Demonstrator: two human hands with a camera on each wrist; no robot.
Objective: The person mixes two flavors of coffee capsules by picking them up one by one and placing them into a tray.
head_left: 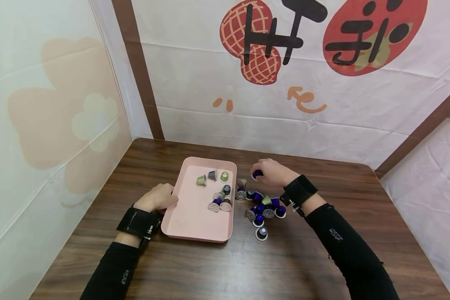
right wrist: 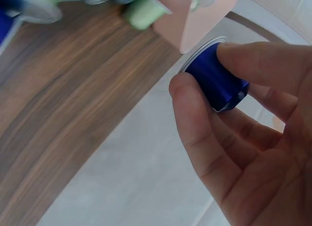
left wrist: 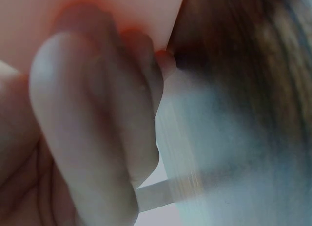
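Note:
My right hand (head_left: 273, 173) pinches a dark blue coffee capsule (right wrist: 212, 77) between thumb and fingertips, its pale rim turned toward the tray in the right wrist view. It is held to the right of the pink tray (head_left: 183, 223), beyond the pile. At the tray's left edge, my left hand (head_left: 158, 199) grips the rim, thumb on top; the left wrist view shows its fingers (left wrist: 87, 109) against the pink wall. Inside the tray lie several capsules, among them a green one (head_left: 201, 180) and a grey one (head_left: 212, 175).
Right of the tray spreads a loose pile of blue, green and dark capsules, including a blue capsule (head_left: 280, 211) at its right end. One dark capsule (head_left: 261, 233) stands apart at the near side. A printed cloth wall (head_left: 195, 129) rises behind the wooden table (head_left: 303, 262).

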